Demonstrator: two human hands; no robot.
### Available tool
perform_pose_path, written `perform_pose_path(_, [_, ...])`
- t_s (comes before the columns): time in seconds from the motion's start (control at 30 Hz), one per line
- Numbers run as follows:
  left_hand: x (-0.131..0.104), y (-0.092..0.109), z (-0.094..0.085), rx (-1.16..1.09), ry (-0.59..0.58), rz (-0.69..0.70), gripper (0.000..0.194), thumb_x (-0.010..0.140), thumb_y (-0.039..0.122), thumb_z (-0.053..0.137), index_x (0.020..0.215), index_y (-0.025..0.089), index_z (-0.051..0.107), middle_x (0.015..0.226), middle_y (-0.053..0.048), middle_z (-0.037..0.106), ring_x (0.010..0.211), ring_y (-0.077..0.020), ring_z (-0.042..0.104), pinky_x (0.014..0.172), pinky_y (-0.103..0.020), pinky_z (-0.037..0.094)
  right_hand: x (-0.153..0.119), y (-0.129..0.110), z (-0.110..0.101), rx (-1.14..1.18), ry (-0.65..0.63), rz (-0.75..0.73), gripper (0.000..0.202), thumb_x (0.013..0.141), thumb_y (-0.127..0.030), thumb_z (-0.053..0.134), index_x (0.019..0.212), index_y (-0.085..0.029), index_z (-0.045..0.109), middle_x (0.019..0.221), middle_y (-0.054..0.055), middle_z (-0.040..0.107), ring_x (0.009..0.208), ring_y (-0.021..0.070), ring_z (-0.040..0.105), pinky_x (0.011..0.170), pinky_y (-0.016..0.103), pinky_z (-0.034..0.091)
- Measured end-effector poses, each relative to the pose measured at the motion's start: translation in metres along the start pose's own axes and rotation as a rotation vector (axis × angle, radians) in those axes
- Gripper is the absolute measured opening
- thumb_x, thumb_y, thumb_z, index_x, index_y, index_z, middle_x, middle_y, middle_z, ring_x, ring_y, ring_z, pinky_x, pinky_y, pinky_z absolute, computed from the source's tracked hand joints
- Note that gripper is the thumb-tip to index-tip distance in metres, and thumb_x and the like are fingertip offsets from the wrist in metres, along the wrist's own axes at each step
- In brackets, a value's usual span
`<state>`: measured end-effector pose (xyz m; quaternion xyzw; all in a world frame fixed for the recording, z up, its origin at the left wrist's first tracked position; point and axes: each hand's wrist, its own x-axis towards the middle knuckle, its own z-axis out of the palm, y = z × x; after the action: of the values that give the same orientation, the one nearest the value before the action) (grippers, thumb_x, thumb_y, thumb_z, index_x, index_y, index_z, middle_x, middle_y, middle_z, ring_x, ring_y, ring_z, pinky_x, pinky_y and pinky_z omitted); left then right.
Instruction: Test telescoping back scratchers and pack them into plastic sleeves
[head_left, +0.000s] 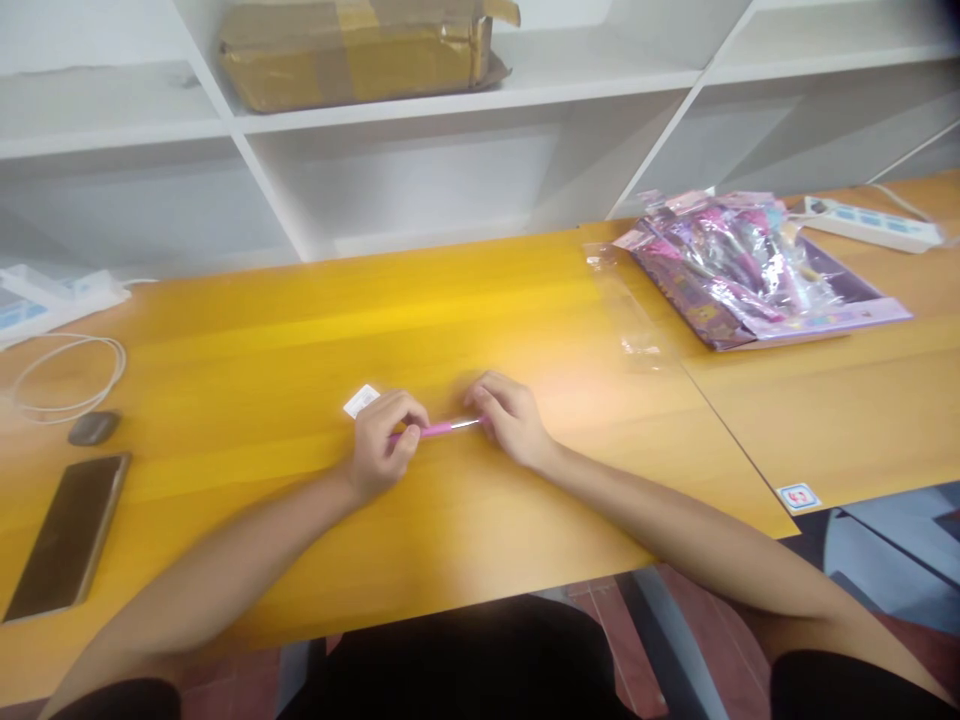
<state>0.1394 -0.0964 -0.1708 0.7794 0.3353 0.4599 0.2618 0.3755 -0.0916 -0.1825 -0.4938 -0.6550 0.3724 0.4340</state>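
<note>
Above the middle of the table, a slim pink stick with a silver section (440,429), pen-like or brush-like, lies across between my two hands. My left hand (384,440) is closed round its pink end, thumb and fingers pinching it. At the silver end, my right hand (510,415) pinches the tip, which the fingers hide. A small white printed card or label (361,400) shows just beyond my left hand, partly covered by it.
An open purple display box (847,275) on the right holds several plastic-wrapped pink items. Clear plastic film (630,300) lies beside it. Left are a phone (69,535), a dark earbud-like case (94,428), a white cable and a power strip (56,305). Shelves stand behind.
</note>
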Motion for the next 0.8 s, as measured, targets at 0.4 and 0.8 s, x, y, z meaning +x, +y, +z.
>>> perform_pose_path(0.4, [0.003, -0.01, -0.004, -0.165, -0.053, -0.137, 0.016, 0.099, 0.024, 0.05, 0.095, 0.02, 0.065, 0.09, -0.004, 0.066, 0.081, -0.0184, 0.064, 0.075, -0.035, 0.051, 0.001, -0.003, -0.008, 0.195, -0.103, 0.175, 0.039, 0.104, -0.053, 0.054, 0.085, -0.021, 0.065, 0.061, -0.003, 0.055, 0.043, 0.0132, 0.051, 0.042, 0.025, 0.039])
perform_pose_path(0.8, [0.027, -0.006, -0.01, 0.224, -0.41, -0.265, 0.024, 0.104, 0.038, 0.062, 0.122, 0.023, 0.064, 0.115, -0.006, 0.074, 0.094, -0.0206, 0.07, 0.082, -0.034, 0.053, 0.034, 0.019, -0.043, 0.192, -0.215, 0.011, 0.041, 0.097, -0.06, 0.075, 0.104, -0.021, 0.066, 0.079, 0.001, 0.067, 0.057, 0.0142, 0.059, 0.053, 0.026, 0.051])
